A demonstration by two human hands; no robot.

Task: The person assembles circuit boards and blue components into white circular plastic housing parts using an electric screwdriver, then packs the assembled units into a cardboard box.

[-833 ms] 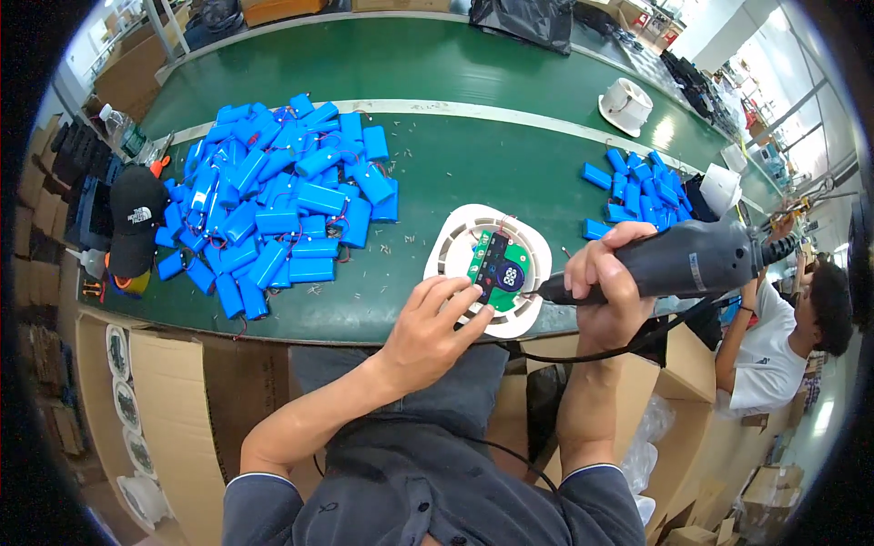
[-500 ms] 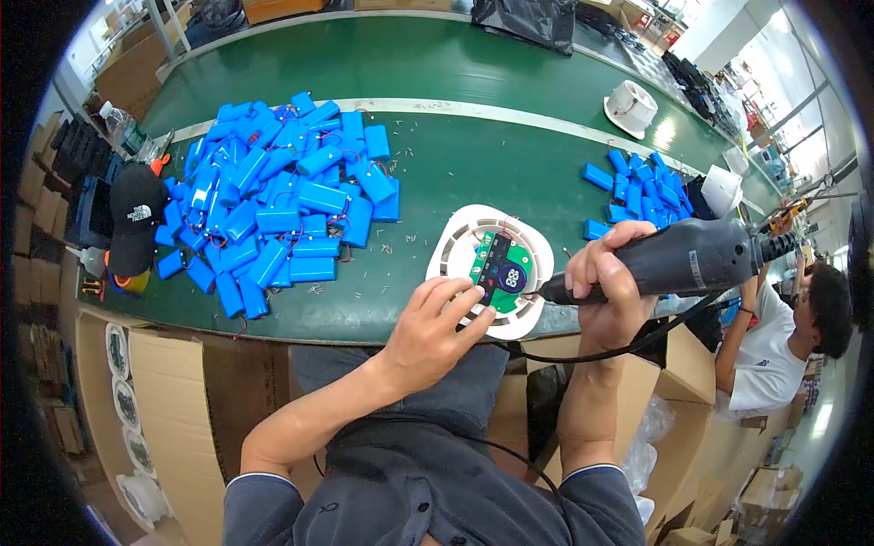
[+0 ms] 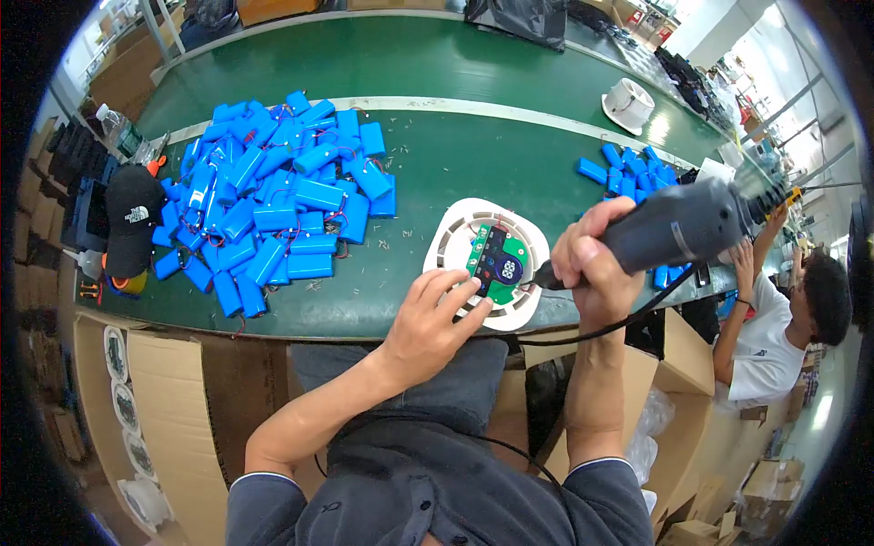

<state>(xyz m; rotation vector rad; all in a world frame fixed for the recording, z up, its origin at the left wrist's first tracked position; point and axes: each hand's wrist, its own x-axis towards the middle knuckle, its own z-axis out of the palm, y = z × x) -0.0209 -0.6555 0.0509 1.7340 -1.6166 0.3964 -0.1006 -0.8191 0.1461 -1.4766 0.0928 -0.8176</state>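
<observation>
In front of me on the table lies a round-cornered white plastic housing [image 3: 444, 238], with a green circuit board [image 3: 513, 247] set inside it. The board carries a black strip and a dark round display. My left hand [image 3: 435, 314] has its fingers spread, fingertips resting on the board's near left side and the housing's rim. Wrapped in my right hand [image 3: 594, 262] is a black electric screwdriver [image 3: 674, 229], tilted, its tip down at the board's right edge. The screw under the tip, if any, is too small to make out.
A big pile of blue battery packs [image 3: 273, 191] with thin wires lies left, small metal screws scattered beside it. More blue packs [image 3: 628, 173] and a white housing part [image 3: 628, 106] are to the right. A black cap [image 3: 132, 218] sits far left. A co-worker [image 3: 774, 337] reaches at right.
The screwdriver's rear end has swung upward and a little left, with its tip staying by the board's right edge. My left hand keeps its place. The co-worker's arm has lifted.
</observation>
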